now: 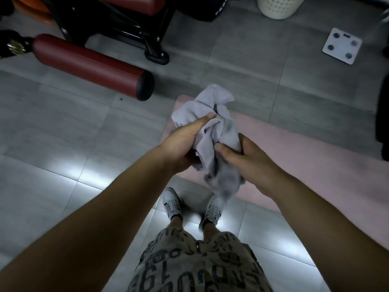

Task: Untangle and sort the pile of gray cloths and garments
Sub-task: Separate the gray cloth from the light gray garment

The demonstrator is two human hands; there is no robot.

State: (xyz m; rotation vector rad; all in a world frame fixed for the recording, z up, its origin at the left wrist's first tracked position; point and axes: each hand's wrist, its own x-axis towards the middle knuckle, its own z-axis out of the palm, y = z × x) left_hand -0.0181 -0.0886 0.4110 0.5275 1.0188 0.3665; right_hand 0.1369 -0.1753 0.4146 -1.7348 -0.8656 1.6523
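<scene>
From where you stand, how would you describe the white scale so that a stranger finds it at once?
Start at the long pink mat on the gray tiles and look past its far edge toward the white perforated basket. The scale lies on the tiles right of that basket. It alone is flat, square and white, with four gray round pads.
</scene>
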